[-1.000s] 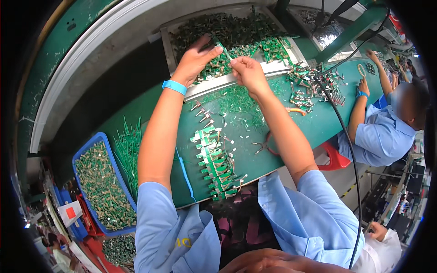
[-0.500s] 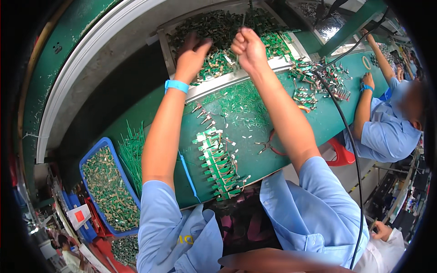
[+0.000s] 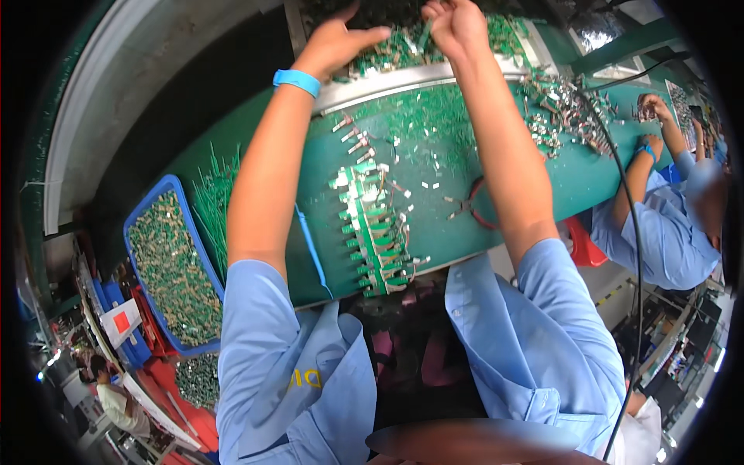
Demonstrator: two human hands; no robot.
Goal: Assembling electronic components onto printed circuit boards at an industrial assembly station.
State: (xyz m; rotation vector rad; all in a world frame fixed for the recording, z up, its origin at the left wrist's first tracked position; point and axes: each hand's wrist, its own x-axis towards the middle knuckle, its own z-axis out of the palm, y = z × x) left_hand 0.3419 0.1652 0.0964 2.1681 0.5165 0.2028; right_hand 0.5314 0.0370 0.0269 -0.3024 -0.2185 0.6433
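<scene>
My left hand (image 3: 339, 45) is over the near left part of a metal-edged tray (image 3: 387, 94) heaped with small green circuit boards (image 3: 387, 53). Its thumb points right, apart from the fingers, and nothing shows in it. My right hand (image 3: 459, 29) is closed above the same heap, its fingers pinching what looks like a thin green strip (image 3: 424, 36). Part of that strip is hidden by the fingers. On the green table nearer me lies a row of joined circuit boards (image 3: 366, 225) with short wires.
Wire cutters (image 3: 470, 205) lie by my right forearm. Green scraps (image 3: 426, 116) cover the table before the tray. Wired parts (image 3: 562, 112) are piled at right. Left are long green strips (image 3: 215, 190) and a blue bin (image 3: 174, 183) of small boards. A black cable (image 3: 632, 209) hangs at right.
The whole view has shifted, so table and hands sit higher in the picture. My right hand has gone from an upright fist to a looser pinch. The left thumb still stands apart.
</scene>
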